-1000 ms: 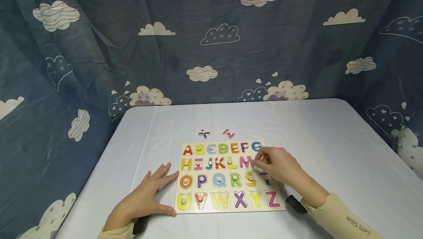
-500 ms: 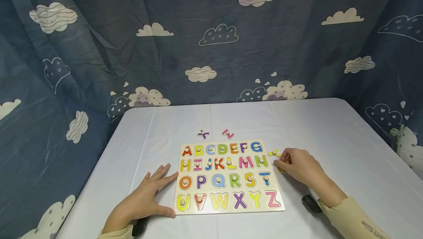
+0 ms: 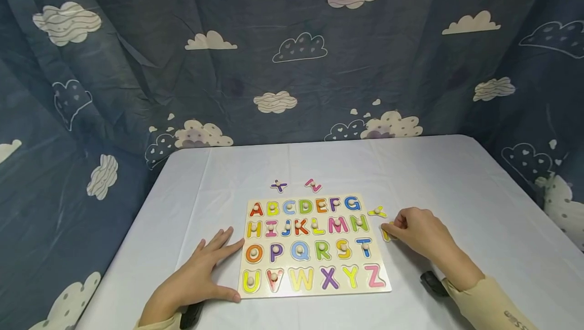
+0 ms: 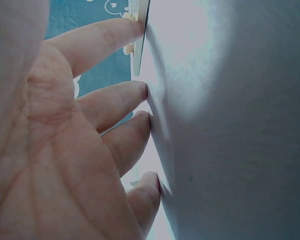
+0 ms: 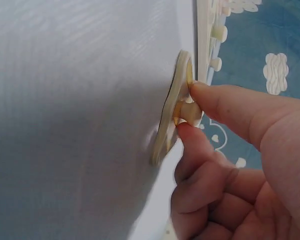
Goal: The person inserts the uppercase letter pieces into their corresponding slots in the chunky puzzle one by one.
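Note:
A wooden alphabet puzzle board lies on the white table, with knobbed letter pieces in its upper rows. The printed W to Z places at its lower right show no knobs. My left hand is spread at the board's left side, thumb and index finger touching its edge; the other fingertips rest on the cloth. To the right of the board, my right hand pinches the knob of a yellow letter piece between thumb and index finger. That piece stands tilted near the tabletop, and the fingers partly hide its shape.
A yellow Y piece lies just right of the board. Behind the board are a purple X piece and a pink Z piece. A dark cloud-patterned curtain hangs around the table's back and sides.
My right hand has left the green N piece, now seated in the board, and moved right to the yellow letter piece, pinching its knob. My left hand stays at the board's edge.

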{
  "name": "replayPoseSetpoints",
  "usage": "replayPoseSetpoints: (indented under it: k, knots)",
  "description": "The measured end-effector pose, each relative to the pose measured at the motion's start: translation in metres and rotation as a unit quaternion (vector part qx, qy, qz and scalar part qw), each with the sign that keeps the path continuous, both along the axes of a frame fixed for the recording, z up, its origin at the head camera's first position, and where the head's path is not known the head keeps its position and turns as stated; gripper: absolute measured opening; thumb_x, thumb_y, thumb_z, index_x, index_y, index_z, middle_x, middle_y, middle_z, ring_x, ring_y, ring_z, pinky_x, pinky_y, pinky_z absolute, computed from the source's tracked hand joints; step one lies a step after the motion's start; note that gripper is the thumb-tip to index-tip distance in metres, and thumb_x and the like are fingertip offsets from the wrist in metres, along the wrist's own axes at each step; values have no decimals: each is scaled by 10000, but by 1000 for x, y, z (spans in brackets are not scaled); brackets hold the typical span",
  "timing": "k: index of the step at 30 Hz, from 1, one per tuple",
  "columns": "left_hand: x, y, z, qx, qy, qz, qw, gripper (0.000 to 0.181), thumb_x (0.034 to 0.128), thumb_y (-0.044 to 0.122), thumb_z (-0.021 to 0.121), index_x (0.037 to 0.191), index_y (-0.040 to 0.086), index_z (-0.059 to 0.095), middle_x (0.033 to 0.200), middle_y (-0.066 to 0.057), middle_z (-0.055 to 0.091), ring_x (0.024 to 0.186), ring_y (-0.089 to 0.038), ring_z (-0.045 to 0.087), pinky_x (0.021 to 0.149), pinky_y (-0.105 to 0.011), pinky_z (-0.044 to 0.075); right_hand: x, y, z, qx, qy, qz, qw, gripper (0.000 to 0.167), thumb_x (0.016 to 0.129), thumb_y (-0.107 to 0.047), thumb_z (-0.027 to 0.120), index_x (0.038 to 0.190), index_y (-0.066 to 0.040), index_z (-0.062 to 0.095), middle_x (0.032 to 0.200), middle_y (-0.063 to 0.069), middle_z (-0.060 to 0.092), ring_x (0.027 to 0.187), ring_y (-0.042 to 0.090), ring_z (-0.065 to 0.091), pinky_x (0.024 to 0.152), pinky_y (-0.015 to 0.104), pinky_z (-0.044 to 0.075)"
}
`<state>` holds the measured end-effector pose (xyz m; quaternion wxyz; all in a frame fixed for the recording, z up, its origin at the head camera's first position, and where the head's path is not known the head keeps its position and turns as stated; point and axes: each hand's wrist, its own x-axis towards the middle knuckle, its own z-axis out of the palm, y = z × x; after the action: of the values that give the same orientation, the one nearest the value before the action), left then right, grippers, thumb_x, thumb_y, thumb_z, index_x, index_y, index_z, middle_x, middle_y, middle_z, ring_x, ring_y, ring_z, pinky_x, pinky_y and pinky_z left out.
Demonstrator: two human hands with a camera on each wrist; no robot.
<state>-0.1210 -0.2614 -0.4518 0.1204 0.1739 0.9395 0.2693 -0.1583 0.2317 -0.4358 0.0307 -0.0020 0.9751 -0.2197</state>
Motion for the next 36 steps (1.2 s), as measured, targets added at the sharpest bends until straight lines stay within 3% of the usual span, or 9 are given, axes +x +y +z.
replayPoseSetpoints:
  k: [10,20,27,36]
  knots:
    - [1,-2,1,50,-34,16,10000,1211,556,675,965,1599,231,539,1779,-140,291,1669,-439,183,1300,-762,91,-4,2,5,-59,221,343,9992,174,904,-229,846,859,-114,724,686,-34,571,622,134,491,543,251,331]
    - [3,-2,1,44,170,-78,9998,1195,568,675,962,1595,231,544,1766,-167,313,1653,-465,217,1285,-779,118,-6,8,4,-260,-79,460,9986,141,886,-191,866,865,-122,745,699,-32,559,676,141,496,594,252,324]
    - [2,0,-1,110,96,-17,9999,1199,555,675,965,1589,229,553,1769,-158,309,1660,-455,202,1292,-772,102,-6,18,9,-150,-233,715,9971,133,858,-139,884,865,-125,751,685,-42,536,670,137,485,595,249,321]
    - [1,0,-1,78,89,-31,9999,1204,558,685,958,1593,229,547,1771,-153,305,1660,-451,205,1291,-773,106,-1,25,3,-467,-274,269,9982,177,884,-224,876,925,-81,781,732,-15,573,728,163,498,597,252,340]
